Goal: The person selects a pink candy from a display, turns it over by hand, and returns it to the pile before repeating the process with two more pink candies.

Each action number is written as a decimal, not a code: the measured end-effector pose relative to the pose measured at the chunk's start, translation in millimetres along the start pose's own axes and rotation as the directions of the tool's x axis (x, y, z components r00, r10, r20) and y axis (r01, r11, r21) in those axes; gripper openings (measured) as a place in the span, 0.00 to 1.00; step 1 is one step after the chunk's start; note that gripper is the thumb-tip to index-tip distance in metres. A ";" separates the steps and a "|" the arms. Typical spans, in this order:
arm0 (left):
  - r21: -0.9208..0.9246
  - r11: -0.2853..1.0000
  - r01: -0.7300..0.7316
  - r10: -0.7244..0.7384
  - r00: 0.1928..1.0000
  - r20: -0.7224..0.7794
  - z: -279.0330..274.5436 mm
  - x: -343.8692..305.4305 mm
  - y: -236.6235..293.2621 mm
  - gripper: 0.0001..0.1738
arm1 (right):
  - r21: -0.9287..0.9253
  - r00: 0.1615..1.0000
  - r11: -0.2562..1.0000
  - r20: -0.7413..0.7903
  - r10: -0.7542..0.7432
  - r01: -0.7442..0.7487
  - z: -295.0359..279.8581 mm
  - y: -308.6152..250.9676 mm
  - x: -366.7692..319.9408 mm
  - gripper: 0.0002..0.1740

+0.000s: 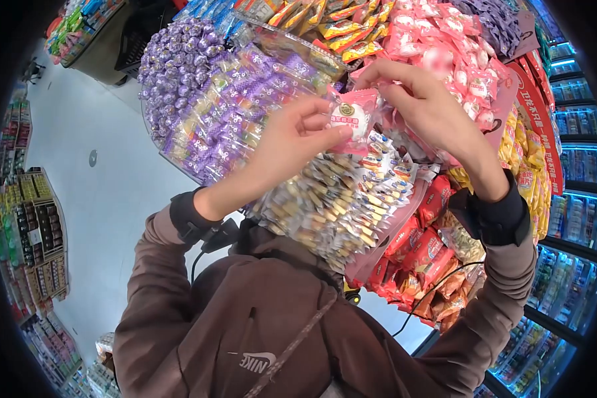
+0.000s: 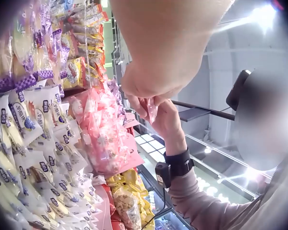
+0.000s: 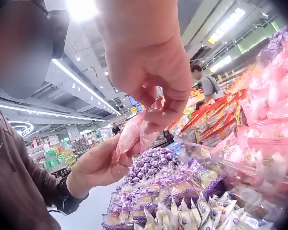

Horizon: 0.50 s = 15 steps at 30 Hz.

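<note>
A small pink-and-white wrapped candy packet point(image 1: 353, 121) is held up between both hands above the bulk display. My left hand point(image 1: 288, 136) pinches its left side, thumb over the front face. From the other side my right hand point(image 1: 423, 99) reaches down, its fingertips pinching the packet's upper right edge. Seen in the right wrist view, the packet point(image 3: 130, 135) tilts between the two sets of fingers. Most of it is hidden behind the left hand in the left wrist view. Similar pink packets point(image 1: 474, 86) are heaped just beyond my right hand.
Below the hands lie white-wrapped sticks point(image 1: 325, 199). Purple-wrapped packets point(image 1: 239, 113) and purple round candies point(image 1: 179, 56) fill the left side, red packets point(image 1: 424, 255) and yellow bags point(image 1: 527, 156) the right. A clear divider point(image 1: 305, 46) runs behind. Another person point(image 3: 209, 86) stands farther off.
</note>
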State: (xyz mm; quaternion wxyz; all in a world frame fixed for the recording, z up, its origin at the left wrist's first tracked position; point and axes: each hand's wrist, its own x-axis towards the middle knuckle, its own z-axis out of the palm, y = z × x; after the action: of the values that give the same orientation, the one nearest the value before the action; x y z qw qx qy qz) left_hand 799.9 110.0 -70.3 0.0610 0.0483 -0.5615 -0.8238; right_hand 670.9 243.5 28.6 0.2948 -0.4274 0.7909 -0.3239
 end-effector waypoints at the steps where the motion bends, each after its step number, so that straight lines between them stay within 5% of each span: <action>1: -0.006 1.000 -0.013 0.013 1.000 -0.001 -1.1 -1.7 -1.4 0.13 | 0.070 1.000 0.998 0.003 -0.006 0.005 2.1 0.5 1.0 0.10; 2: -0.011 1.000 -0.025 0.025 1.000 -0.003 -1.9 -3.2 -2.4 0.13 | 0.141 1.000 0.990 0.007 -0.012 0.011 4.5 0.9 2.0 0.11; 5: -0.025 0.999 -0.032 0.032 0.999 0.018 -1.5 -7.0 -1.4 0.12 | -0.089 0.998 0.994 -0.020 -0.062 0.060 14.5 -0.1 3.2 0.12; 15: -0.044 0.999 -0.031 0.032 0.999 0.004 -2.7 -14.0 0.9 0.11 | 0.063 0.994 0.998 -0.112 -0.002 0.009 20.9 -4.8 1.4 0.10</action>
State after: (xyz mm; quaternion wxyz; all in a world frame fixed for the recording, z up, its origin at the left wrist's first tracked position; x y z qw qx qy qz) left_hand 814.2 109.3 -70.3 0.0736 0.0361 -0.5443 -0.8349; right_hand 688.1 234.8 19.2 0.2623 -0.4012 0.7943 -0.3731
